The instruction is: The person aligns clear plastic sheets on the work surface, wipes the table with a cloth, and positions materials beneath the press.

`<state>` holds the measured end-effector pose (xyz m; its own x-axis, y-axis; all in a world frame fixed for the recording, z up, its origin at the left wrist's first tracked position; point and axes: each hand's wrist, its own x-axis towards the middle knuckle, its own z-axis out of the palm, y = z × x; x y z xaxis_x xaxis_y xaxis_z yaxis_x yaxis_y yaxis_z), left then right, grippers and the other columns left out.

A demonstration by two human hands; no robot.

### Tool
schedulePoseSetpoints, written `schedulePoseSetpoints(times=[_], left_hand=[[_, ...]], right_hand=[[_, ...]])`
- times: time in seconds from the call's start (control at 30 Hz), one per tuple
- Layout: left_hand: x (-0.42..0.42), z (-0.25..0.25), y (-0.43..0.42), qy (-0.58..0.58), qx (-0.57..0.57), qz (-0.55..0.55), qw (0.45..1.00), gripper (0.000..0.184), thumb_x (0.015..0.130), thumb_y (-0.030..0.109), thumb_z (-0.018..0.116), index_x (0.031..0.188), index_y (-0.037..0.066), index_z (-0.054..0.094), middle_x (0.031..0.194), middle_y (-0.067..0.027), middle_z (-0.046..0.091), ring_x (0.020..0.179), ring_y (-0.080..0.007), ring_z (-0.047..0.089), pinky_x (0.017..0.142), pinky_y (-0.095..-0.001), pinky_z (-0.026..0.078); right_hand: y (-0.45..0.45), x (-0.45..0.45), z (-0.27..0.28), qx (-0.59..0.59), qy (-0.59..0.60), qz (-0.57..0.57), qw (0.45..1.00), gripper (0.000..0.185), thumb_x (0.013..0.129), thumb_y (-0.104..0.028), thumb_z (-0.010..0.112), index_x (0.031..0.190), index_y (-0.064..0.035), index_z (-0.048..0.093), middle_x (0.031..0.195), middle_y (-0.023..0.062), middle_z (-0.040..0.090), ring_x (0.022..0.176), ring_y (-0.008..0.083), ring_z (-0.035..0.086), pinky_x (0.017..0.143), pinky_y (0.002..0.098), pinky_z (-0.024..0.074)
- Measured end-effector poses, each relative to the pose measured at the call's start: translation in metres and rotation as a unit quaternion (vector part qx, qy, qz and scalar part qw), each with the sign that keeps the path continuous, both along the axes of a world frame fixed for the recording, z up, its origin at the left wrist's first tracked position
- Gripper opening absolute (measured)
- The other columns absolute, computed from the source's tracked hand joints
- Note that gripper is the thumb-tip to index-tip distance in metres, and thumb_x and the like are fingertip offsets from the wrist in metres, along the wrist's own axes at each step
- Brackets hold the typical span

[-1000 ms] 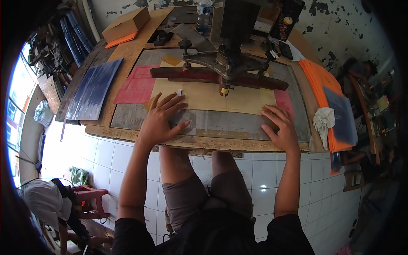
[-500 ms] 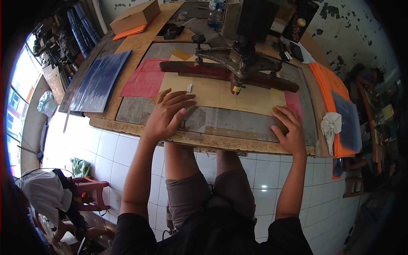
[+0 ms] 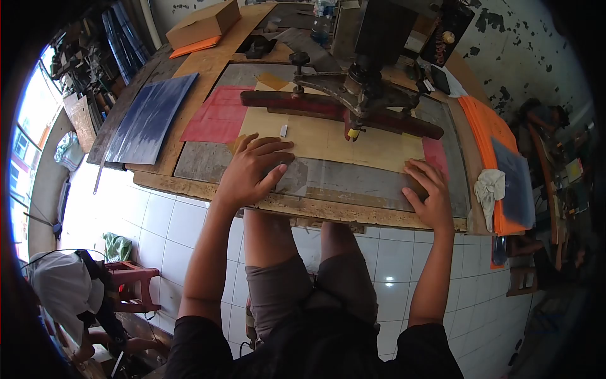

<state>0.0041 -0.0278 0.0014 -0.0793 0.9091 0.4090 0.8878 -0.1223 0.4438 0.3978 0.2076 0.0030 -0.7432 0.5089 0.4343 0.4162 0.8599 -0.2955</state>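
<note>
My left hand (image 3: pixel 255 172) lies with its fingers stretched out over the lower left edge of a tan sheet (image 3: pixel 328 144), its thumb apart. Near the fingertips a small white piece (image 3: pixel 283 131) rests on that sheet. At the sheet's lower right corner, my right hand (image 3: pixel 430 189) touches down with fingers extended and thumb spread. Pink sheet material (image 3: pixel 214 114) shows at both ends of the tan sheet. Above it hangs the dark red bar (image 3: pixel 297 101) of a press (image 3: pixel 363 79), which hides part of the sheet.
Beneath the sheets is a grey plate (image 3: pixel 208 163) on a wooden table. Blue plastic sheets (image 3: pixel 148 120) lie to the left. Orange sheets (image 3: pixel 492 126) and a white cloth (image 3: pixel 490 189) are at the right. A cardboard box (image 3: pixel 205 24) stands at the back left. Other people sit on both sides.
My left hand has shifted slightly right, its thumb reaching a little further out. My right hand stays at the sheet's corner. The view has moved slightly.
</note>
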Motion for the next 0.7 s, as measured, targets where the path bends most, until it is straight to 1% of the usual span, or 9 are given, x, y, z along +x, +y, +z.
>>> schedulePoseSetpoints(times=[0.13, 0.23, 0.53, 0.63, 0.7], left_hand=[[-0.0011, 0.0010, 0.0009, -0.011, 0.014, -0.004, 1.000, 0.050, 0.107, 0.041, 0.055, 0.124, 0.003, 0.083, 0.148, -0.0143, 0.074, 0.146, -0.0376, 0.061, 0.128, -0.0548, 0.035], [-0.0016, -0.0005, 0.0006, -0.024, 0.036, -0.001, 0.999, 0.039, 0.105, 0.035, 0.066, 0.120, 0.005, 0.084, 0.144, -0.0127, 0.077, 0.141, -0.0355, 0.064, 0.123, -0.0497, 0.042], [-0.0032, -0.0057, 0.0034, -0.031, 0.058, 0.004, 0.998, 0.039, 0.105, 0.035, 0.068, 0.118, 0.002, 0.084, 0.138, -0.0157, 0.079, 0.132, -0.0380, 0.071, 0.115, -0.0500, 0.050], [-0.0029, -0.0061, 0.0021, -0.044, 0.042, 0.009, 0.998, 0.049, 0.108, 0.043, 0.060, 0.119, 0.002, 0.085, 0.140, -0.0185, 0.078, 0.136, -0.0388, 0.069, 0.118, -0.0498, 0.047], [-0.0019, -0.0070, 0.0017, -0.048, 0.046, 0.010, 0.998, 0.047, 0.108, 0.041, 0.061, 0.120, 0.002, 0.085, 0.139, -0.0187, 0.078, 0.135, -0.0388, 0.069, 0.118, -0.0497, 0.048]], right_hand=[[0.0013, 0.0003, -0.0004, -0.016, 0.018, -0.001, 1.000, 0.046, 0.094, -0.022, 0.086, 0.138, -0.0092, 0.078, 0.150, 0.0079, 0.071, 0.139, 0.0344, 0.063, 0.124, 0.0509, 0.0452], [0.0031, 0.0007, -0.0015, -0.030, 0.037, 0.000, 0.999, 0.044, 0.095, -0.021, 0.086, 0.137, -0.0087, 0.079, 0.148, 0.0085, 0.072, 0.138, 0.0344, 0.064, 0.123, 0.0507, 0.0456], [0.0041, 0.0003, -0.0015, -0.038, 0.054, 0.006, 0.998, 0.041, 0.095, -0.021, 0.086, 0.133, -0.0073, 0.080, 0.144, 0.0085, 0.073, 0.136, 0.0350, 0.065, 0.122, 0.0501, 0.0470], [0.0050, 0.0013, -0.0028, -0.038, 0.057, 0.014, 0.998, 0.041, 0.095, -0.022, 0.086, 0.133, -0.0072, 0.080, 0.144, 0.0085, 0.073, 0.135, 0.0349, 0.065, 0.122, 0.0500, 0.0473], [0.0046, 0.0018, -0.0031, -0.041, 0.061, 0.016, 0.997, 0.041, 0.095, -0.023, 0.086, 0.133, -0.0073, 0.080, 0.143, 0.0085, 0.073, 0.135, 0.0346, 0.065, 0.122, 0.0499, 0.0476]])
